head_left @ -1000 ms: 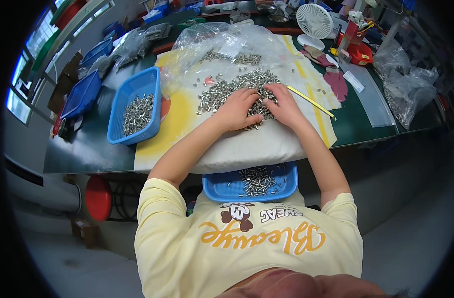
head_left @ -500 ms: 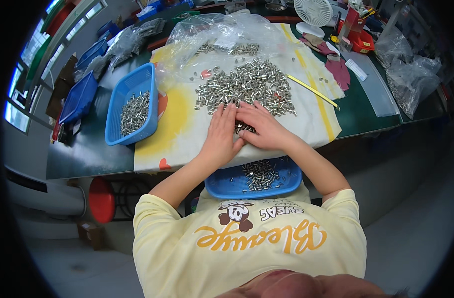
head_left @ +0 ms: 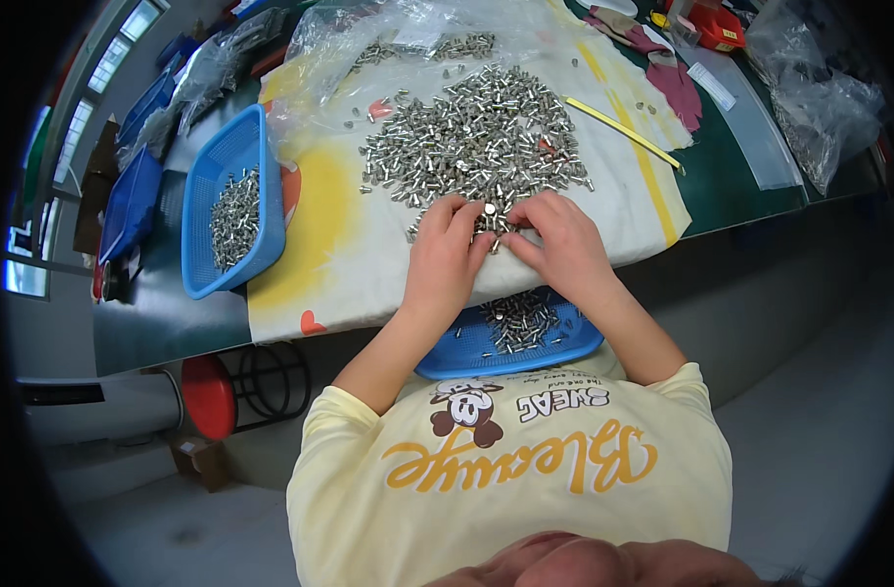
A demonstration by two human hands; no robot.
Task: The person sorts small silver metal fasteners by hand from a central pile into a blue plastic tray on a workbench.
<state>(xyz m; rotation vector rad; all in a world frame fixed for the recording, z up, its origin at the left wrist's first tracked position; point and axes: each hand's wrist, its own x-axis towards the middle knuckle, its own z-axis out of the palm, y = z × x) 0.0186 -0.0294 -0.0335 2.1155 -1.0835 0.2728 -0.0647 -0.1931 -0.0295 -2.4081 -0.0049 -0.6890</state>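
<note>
A wide heap of small silvery cylindrical metal parts lies on a pale, yellow-stained cloth. At the heap's near edge, my left hand is closed, its curled fingers and thumb against a few of the parts. Facing it from the right, my right hand is also closed, fingertips and thumb bent in around parts. A small bunch of parts shows between the two hands; exactly which pieces each holds is partly hidden. Below the table edge, a blue basket rests at my lap with more parts inside.
On the left stands another blue basket of metal parts. A yellow strip lies right of the heap, and clear plastic sheeting covers its far side. Further right are a glove and a plastic bag. A red stool stands below.
My hands, earlier laid flat over the near edge of the heap, have drawn apart slightly and curled their fingers. The view has shifted, so the heap sits higher in the picture.
</note>
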